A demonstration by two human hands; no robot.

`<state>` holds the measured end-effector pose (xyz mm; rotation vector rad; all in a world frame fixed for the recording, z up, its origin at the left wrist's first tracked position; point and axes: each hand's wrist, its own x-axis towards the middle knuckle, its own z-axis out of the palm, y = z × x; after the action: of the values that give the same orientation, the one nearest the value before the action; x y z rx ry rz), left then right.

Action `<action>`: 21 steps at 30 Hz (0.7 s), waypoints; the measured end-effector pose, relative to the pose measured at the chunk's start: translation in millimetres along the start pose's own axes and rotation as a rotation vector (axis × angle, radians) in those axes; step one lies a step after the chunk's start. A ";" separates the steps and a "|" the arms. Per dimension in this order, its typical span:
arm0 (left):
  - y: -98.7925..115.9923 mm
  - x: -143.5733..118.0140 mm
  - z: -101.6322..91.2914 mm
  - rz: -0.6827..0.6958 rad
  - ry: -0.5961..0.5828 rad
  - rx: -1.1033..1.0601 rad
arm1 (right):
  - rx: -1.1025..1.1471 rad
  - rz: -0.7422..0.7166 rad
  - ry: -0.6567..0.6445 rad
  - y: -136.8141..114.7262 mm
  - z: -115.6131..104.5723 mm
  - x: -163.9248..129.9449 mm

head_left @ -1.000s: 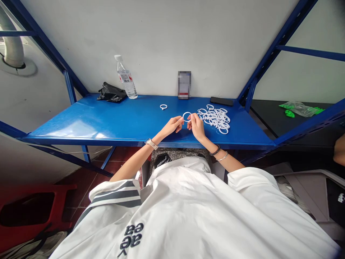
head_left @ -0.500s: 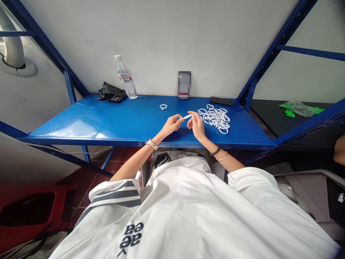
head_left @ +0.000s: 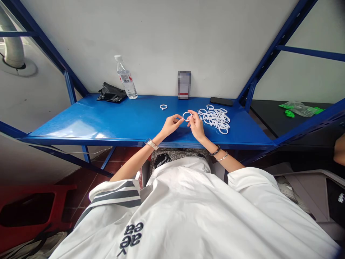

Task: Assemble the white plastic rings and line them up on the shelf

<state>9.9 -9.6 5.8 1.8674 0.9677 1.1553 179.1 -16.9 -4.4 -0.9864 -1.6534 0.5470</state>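
Over blue shelf (head_left: 107,122), both hands pinch white ring (head_left: 186,116); ring pile (head_left: 215,117) right.

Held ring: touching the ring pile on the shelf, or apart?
Apart. The head view shows the held ring pinched between the left hand and right hand, with blue shelf visible between it and the pile.

White striped-sleeve shirt (head_left: 188,212), wristwatch (head_left: 151,144), bracelets (head_left: 219,153)

Card (head_left: 184,85) at wall: face blurred, unreadable. Bottle (head_left: 125,77) label too small to read. Another person's hand (head_left: 339,149) cut off at right edge.
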 end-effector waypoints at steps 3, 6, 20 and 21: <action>2.7 -0.3 -0.5 -0.034 -0.057 -0.049 | -0.020 -0.037 0.004 0.3 0.4 -0.1; 4.5 -0.5 -0.8 -0.040 -0.115 -0.048 | -0.020 -0.061 0.008 0.4 0.8 -0.2; 4.8 -1.0 -1.6 -0.011 -0.229 -0.049 | 0.030 -0.003 -0.029 0.0 0.5 0.2; 4.8 -0.9 -1.8 -0.011 -0.216 -0.054 | 0.030 -0.001 -0.033 0.4 0.7 0.2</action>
<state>9.0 -12.2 10.2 1.8959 0.8175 0.9412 178.5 -16.5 -4.8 -0.9591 -1.6698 0.5886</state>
